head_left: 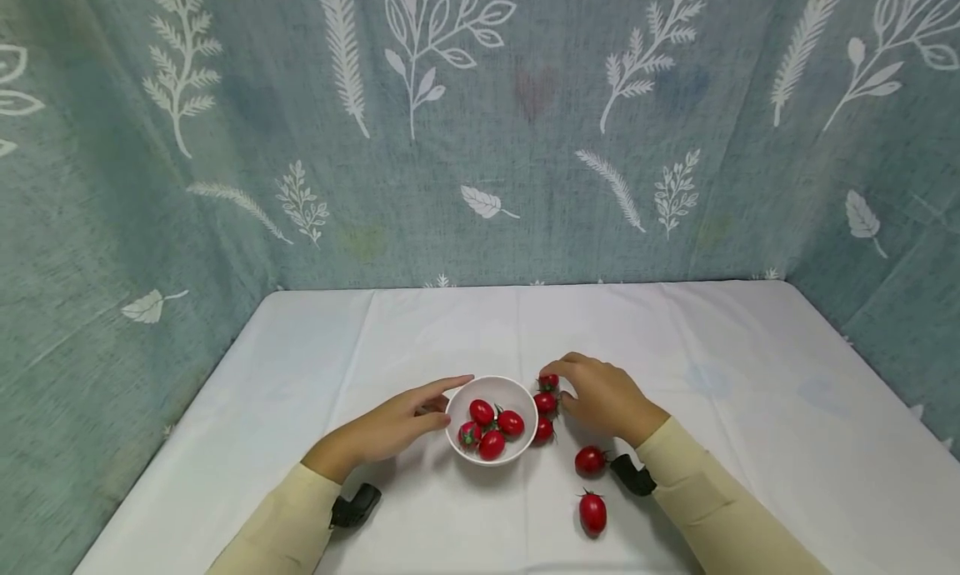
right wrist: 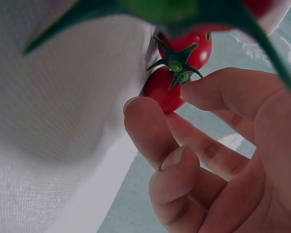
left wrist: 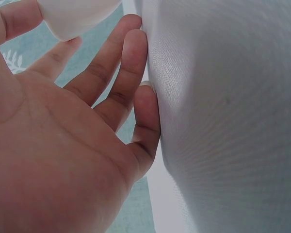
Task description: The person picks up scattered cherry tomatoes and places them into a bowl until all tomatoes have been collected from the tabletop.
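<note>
A white bowl (head_left: 492, 461) stands on the table with several red cherry tomatoes (head_left: 491, 445) in it. At its left side, my left hand (head_left: 392, 425) touches the bowl with thumb and index finger, the other fingers spread loosely. Three more cherry tomatoes lie in a row against the bowl's right side. My right hand (head_left: 606, 396) has its curled index finger and thumb around the farthest cherry tomato (head_left: 550, 382). In the right wrist view, the thumb tip meets that cherry tomato (right wrist: 161, 90) near its green stem; the contact on the far side is partly hidden.
Two single cherry tomatoes lie nearer the front, one (head_left: 590, 461) beside the right wrist camera (head_left: 632, 475) and another (head_left: 592, 514) closer to me. A white cloth covers the table (head_left: 420, 325). Behind and beside it hangs a green leaf-patterned curtain (head_left: 540, 200).
</note>
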Demonstrator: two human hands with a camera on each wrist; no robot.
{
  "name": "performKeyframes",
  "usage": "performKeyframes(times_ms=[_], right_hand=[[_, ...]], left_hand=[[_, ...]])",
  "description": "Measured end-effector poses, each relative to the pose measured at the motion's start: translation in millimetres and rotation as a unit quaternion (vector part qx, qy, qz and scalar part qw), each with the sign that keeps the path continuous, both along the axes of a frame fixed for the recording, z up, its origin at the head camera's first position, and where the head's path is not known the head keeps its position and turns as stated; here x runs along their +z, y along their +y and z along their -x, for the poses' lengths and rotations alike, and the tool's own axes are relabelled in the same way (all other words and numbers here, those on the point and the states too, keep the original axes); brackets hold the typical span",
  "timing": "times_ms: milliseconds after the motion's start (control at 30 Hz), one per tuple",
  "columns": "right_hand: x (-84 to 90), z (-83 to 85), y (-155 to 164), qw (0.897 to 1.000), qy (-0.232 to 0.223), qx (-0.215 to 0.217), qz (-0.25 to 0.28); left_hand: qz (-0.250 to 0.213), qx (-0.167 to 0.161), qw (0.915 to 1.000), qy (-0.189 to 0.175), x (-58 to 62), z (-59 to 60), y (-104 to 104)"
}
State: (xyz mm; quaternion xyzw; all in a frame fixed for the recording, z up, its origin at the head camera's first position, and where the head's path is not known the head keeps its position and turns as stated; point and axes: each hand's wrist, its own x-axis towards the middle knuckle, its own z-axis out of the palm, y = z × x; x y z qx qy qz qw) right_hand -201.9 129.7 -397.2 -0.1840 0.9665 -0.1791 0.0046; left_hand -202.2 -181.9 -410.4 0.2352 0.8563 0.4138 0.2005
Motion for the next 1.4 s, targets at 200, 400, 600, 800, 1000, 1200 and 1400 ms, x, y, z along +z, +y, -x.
performKeyframes(times_ms=[200,400,600,800,1000,1200,1400], right_hand=[[0.5,2.4,1.1,1.000,0.006,0.001,-0.013],[1.5,1.7,0.6,1.000,-0.002,-0.010,-0.018],[3.4,2.9,1.7,1.000,0.002,-0.012,-0.018],[2.5,3.7,2.2,1.000,0.003,-0.011,-0.018],[1.2,3.4,0.6,1.000,-0.004,-0.014,-0.018],[-2.1,5.1,0.7,1.000,-0.005,-0.002,-0.017],[-2.1,5.4,0.9,1.000,0.000,-0.001,-0.017]], left_hand=[[0.000,0.002,1.0000,-0.002,0.7,0.3,0.9],[0.004,0.002,1.0000,-0.002,0.4,0.3,0.1],[0.006,0.000,1.0000,0.001,2.5,1.3,0.4],[0.005,0.001,1.0000,-0.001,1.8,0.5,-0.1],[0.004,0.002,1.0000,-0.001,-0.4,0.0,-0.6],[0.002,0.002,1.0000,-0.001,-0.2,-0.1,-0.5],[0.002,0.000,1.0000,0.002,-0.6,0.3,-0.6]])
